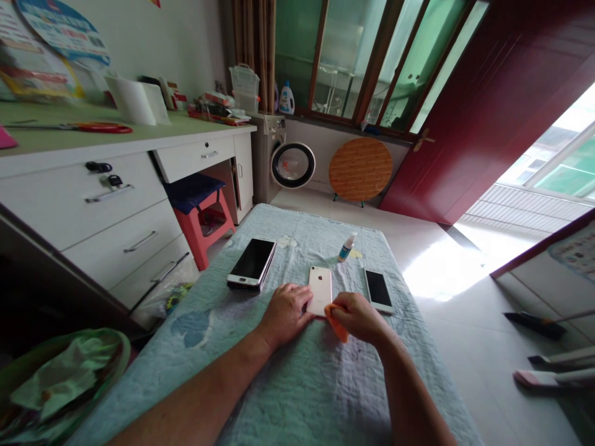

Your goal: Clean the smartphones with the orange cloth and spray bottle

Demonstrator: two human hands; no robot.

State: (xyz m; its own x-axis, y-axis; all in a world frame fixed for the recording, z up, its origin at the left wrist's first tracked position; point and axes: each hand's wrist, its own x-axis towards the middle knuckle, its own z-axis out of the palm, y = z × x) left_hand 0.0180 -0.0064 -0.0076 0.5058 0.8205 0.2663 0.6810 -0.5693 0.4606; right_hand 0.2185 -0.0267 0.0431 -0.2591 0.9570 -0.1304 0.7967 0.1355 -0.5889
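A pale gold smartphone (320, 288) lies back side up on the cloth-covered table, its camera end pointing away from me. My left hand (287, 314) rests along its left edge, fingers bent against the side and steadying it. My right hand (356, 314) is closed on an orange cloth (338, 327), which touches the phone's lower right corner. Beyond the phone stands a small spray bottle (346, 248), upright, with a blue and white label. To the right lies a white smartphone (378, 290), dark screen up. On the left is a stack of phones (252, 261), a white-framed one on top.
A light blue quilted cloth (288, 387) covers the table. To the left are a red stool (204, 226), white drawers (134, 241) and a waste bin (123, 350) holding crumpled paper. Farther off are a washing machine (269, 158) with its door ajar and a round wooden tabletop (361, 168).
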